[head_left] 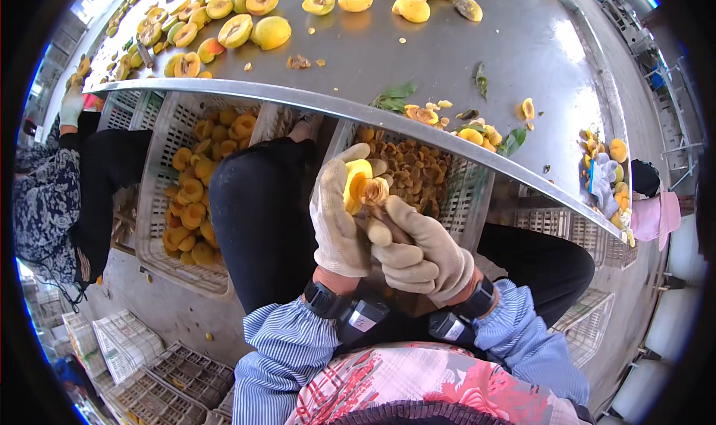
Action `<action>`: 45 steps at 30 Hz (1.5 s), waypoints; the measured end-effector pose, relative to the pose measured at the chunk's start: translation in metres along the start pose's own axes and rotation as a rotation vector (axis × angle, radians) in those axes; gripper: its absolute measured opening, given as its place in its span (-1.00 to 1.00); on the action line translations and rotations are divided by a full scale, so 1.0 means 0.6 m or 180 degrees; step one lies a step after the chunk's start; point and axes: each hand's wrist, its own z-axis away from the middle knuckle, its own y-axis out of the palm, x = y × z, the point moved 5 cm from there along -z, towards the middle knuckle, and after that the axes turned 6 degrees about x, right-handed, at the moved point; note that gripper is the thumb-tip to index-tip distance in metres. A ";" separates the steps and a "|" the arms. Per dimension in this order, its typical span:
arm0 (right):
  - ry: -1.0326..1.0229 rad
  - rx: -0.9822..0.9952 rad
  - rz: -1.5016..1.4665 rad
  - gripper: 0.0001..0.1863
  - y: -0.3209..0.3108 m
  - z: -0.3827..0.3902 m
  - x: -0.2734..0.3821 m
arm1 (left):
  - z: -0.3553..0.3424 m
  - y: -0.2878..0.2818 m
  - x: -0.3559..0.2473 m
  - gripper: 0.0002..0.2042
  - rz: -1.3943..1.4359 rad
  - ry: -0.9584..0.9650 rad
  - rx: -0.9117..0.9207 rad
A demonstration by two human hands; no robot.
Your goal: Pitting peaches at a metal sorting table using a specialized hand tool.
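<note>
My gloved left hand (335, 220) is closed around a yellow peach half (358, 186), held up over the crate between my knees. A rough brown peach pit (374, 191) stands out at the fruit's right side. My gloved right hand (421, 253) is closed just below it, wrapped round a slim brown tool (393, 227) that points up at the pit. Its working tip is hidden by the pit and fruit. Behind my hands, a crate (477, 201) holds a heap of brown pits.
The metal table (440, 55) edge runs just beyond my hands. Peach halves (235, 31) lie on it at far left, with leaves (394, 97) and scraps near the edge. A crate of peach halves (149, 208) stands left of my knee. Another person (52, 201) sits at far left.
</note>
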 end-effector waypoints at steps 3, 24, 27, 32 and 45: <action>-0.0291 0.0968 -0.0200 -0.44 0.026 0.034 0.012 | -0.002 -0.044 0.025 -0.72 -0.1844 0.0829 0.0105; -0.0828 -0.2577 0.7109 -0.24 0.195 -0.423 0.388 | -0.025 -0.341 -0.268 -0.56 -0.3398 0.0548 -0.1471; -0.1030 -0.2718 0.7253 -0.30 0.185 -0.430 0.405 | -0.030 -0.298 -0.251 -0.61 -0.1631 0.0231 -0.1495; -0.0723 -0.0865 0.3843 -0.70 0.217 -0.251 0.344 | -0.071 -0.171 -0.262 -0.49 -0.0240 -0.0088 -0.0737; -0.1731 -0.2109 0.3980 -0.70 0.121 0.066 0.191 | -0.004 0.047 -0.053 -0.66 0.1601 -0.1215 0.1179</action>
